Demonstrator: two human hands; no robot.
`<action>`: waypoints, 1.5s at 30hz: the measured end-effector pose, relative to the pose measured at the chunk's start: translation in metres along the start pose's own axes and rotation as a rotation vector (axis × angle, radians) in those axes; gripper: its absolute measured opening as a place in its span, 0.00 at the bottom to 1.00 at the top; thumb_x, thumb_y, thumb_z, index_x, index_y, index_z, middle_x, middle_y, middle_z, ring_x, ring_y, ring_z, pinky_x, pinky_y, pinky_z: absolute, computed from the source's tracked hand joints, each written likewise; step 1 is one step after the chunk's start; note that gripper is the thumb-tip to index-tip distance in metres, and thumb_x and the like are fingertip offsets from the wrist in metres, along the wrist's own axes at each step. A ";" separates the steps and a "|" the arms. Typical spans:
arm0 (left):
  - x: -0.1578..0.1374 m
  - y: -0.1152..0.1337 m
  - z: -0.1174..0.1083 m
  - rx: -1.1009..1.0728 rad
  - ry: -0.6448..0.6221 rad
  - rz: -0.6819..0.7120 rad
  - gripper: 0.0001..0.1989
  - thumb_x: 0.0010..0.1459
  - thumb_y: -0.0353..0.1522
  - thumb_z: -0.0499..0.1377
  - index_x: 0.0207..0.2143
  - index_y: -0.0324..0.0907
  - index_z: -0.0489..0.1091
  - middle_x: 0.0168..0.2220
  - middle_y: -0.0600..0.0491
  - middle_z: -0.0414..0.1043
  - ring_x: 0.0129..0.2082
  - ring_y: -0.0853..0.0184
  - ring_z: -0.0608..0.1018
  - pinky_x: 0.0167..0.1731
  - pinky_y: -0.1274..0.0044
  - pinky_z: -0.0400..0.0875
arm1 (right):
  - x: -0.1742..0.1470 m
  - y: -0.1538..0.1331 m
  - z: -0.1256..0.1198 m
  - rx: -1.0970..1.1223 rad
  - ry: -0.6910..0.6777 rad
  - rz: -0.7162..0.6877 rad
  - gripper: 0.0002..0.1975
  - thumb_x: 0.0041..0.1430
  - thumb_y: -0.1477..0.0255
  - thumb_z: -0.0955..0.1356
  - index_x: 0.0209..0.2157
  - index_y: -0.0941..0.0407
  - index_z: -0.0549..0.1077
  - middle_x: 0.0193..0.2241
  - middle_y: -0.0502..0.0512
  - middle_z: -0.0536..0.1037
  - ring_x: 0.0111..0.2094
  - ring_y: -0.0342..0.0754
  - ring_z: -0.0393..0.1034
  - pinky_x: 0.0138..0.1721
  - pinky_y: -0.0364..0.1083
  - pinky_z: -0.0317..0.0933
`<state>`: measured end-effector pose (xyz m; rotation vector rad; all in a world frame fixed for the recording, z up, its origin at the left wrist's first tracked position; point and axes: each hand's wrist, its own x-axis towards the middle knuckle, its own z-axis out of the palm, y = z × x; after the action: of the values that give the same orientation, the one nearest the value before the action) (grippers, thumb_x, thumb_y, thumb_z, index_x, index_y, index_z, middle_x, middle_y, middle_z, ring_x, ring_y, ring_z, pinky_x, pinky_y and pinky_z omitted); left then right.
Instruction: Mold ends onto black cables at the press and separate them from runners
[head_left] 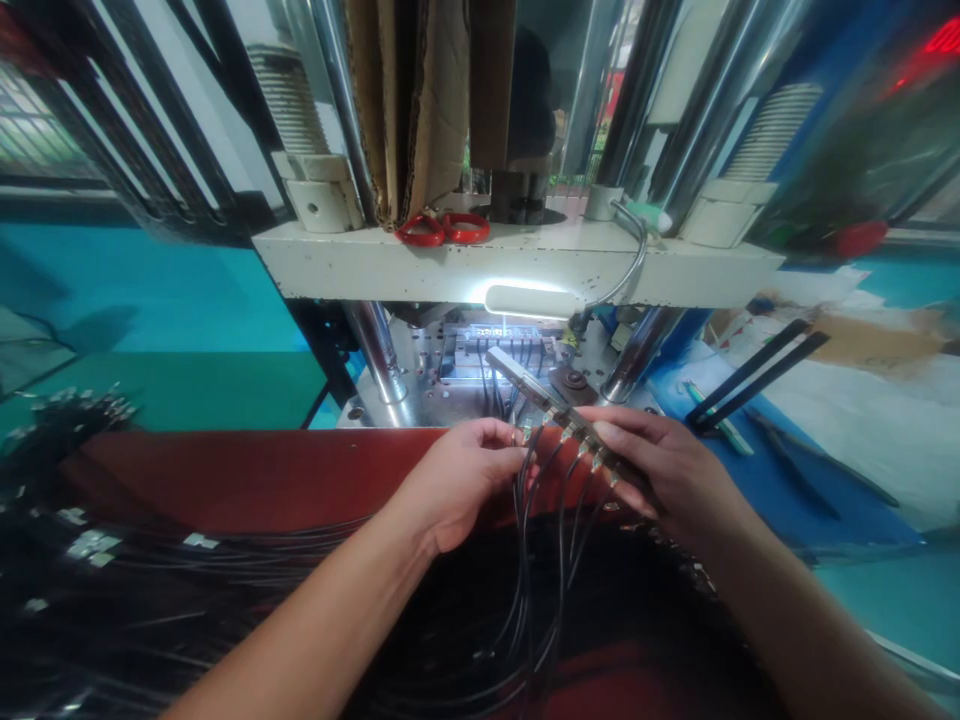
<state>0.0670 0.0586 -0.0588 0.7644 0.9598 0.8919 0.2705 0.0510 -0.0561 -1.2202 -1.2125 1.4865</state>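
Observation:
My right hand point(656, 455) is closed round a long metal bar point(517, 378) that tilts up to the left. Several small metal connectors sit along the bar's edge, with black cables point(561, 530) hanging down from them. My left hand point(472, 470), just left of the bar, pinches a black cable near its metal connector point(527, 430). Behind the hands, inside the press, a lit metal mold point(491, 355) has more black cables running out of its front.
The press's white crossbeam point(360, 265) carries red-handled scissors point(444, 229) and a lamp point(532, 301). Bundled black cables point(247, 555) lie across the red work surface point(225, 470). On the right, a blue board point(862, 500) holds dark tools point(795, 465) beside plastic bags point(885, 400).

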 end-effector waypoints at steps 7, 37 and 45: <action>0.000 0.020 -0.008 -0.061 0.232 0.260 0.10 0.49 0.28 0.68 0.31 0.37 0.69 0.27 0.56 0.68 0.23 0.75 0.72 0.24 0.81 0.71 | 0.001 0.001 -0.001 -0.005 -0.008 0.008 0.23 0.58 0.62 0.70 0.54 0.54 0.73 0.12 0.43 0.64 0.12 0.36 0.52 0.11 0.37 0.46; 0.003 0.017 -0.014 -0.002 -0.122 -0.039 0.09 0.55 0.30 0.61 0.25 0.33 0.71 0.19 0.56 0.62 0.17 0.79 0.63 0.15 0.87 0.57 | -0.002 0.003 0.004 -0.102 -0.061 0.026 0.22 0.59 0.60 0.69 0.53 0.53 0.73 0.16 0.45 0.67 0.14 0.36 0.56 0.12 0.35 0.50; 0.005 0.016 -0.013 -0.019 -0.064 -0.008 0.10 0.52 0.27 0.61 0.20 0.34 0.68 0.18 0.56 0.61 0.16 0.80 0.62 0.13 0.86 0.53 | -0.003 0.003 0.004 -0.203 -0.067 0.022 0.22 0.60 0.59 0.67 0.54 0.53 0.73 0.15 0.45 0.66 0.13 0.36 0.57 0.12 0.35 0.49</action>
<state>0.0523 0.0716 -0.0516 0.7676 0.8963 0.8637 0.2670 0.0472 -0.0579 -1.3291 -1.4268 1.4576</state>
